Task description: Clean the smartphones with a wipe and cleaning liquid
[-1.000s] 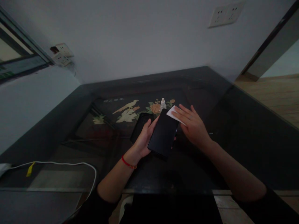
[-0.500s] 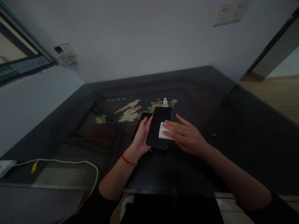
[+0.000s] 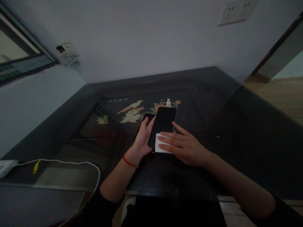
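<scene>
My left hand (image 3: pixel 142 138) grips a black smartphone (image 3: pixel 164 118) by its left side, screen up and tilted toward me. Under the fingers of my right hand (image 3: pixel 182 145) a white folded wipe (image 3: pixel 159 145) lies flat against the lower part of the screen. My right fingers are stretched over the wipe, and one fingertip touches the phone's right edge. Behind my left hand a second dark, flat object (image 3: pixel 147 117) shows in part on the table; what it is I cannot make out. Just beyond the phone's top stands a small bottle (image 3: pixel 168 103) with a white cap.
The dark glossy table (image 3: pixel 227 104) bears a bird-and-flower picture (image 3: pixel 131 115). A white cable (image 3: pixel 71 162) with a yellow tag (image 3: pixel 36 167) runs from a white power strip (image 3: pixel 8 167) at the left. Wall sockets (image 3: pixel 234 12) sit beyond the table.
My right hand has slid the wipe down and slightly left across the screen, toward the phone's bottom edge. The left hand keeps its hold on the phone.
</scene>
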The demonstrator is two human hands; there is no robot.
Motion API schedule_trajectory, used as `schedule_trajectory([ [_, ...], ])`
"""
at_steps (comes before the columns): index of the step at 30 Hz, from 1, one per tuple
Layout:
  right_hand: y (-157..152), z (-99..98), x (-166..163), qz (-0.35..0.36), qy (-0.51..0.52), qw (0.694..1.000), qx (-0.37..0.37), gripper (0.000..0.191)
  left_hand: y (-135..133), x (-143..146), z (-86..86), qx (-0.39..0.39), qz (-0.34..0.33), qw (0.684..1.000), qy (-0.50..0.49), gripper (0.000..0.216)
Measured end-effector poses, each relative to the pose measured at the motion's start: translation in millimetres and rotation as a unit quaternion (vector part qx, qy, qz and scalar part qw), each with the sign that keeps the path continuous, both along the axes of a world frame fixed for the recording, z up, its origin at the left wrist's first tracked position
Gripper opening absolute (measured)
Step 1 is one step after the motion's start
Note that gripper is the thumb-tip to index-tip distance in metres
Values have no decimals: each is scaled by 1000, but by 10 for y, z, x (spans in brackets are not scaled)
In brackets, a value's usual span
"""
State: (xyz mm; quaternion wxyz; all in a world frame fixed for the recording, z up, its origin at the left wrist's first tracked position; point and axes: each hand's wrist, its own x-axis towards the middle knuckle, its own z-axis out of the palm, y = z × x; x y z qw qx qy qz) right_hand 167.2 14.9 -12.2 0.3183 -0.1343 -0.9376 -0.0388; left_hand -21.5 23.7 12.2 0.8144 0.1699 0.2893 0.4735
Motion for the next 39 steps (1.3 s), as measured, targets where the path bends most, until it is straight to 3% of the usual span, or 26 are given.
schedule_trajectory([
  [3, -54, 0, -36, 35, -13, 999, 1, 34, 21, -5, 12, -4, 17, 1000, 2, 56],
  [5, -13, 0, 2, 20, 9, 1000, -6, 37, 27, -16, 9, -7, 14, 1000, -5, 56],
  [11, 252, -5, 226, -206, 107, 970, -68, 58, 0, -49, -13, 10, -73, 997, -35, 58],
  [13, 289, -11, 257, -238, 118, 961, -82, 61, -14, -45, -10, 15, -101, 994, -38, 57],
  [16, 267, -17, 244, -207, 106, 970, -77, 55, -19, -27, 5, 6, -100, 994, -35, 55],
  [20, 146, 16, 172, -79, 60, 994, -38, 45, 12, -13, 12, -10, -41, 999, -28, 54],
  [25, -14, 85, 81, 37, 32, 999, -1, 36, 58, -30, -27, -8, -2, 999, -41, 54],
  [28, -12, 73, 76, 18, 53, 998, 4, 37, 61, -46, -41, -12, 1, 999, -44, 53],
  [33, 107, 14, 135, -138, 107, 984, -39, 50, 40, -65, -33, -5, -25, 999, -42, 52],
  [35, 117, 10, 142, -131, 110, 985, -40, 51, 35, -63, -29, -11, -25, 999, -41, 53],
  [39, 48, 31, 109, -42, 91, 995, -19, 45, 41, -53, -30, -27, 10, 999, -40, 54],
])
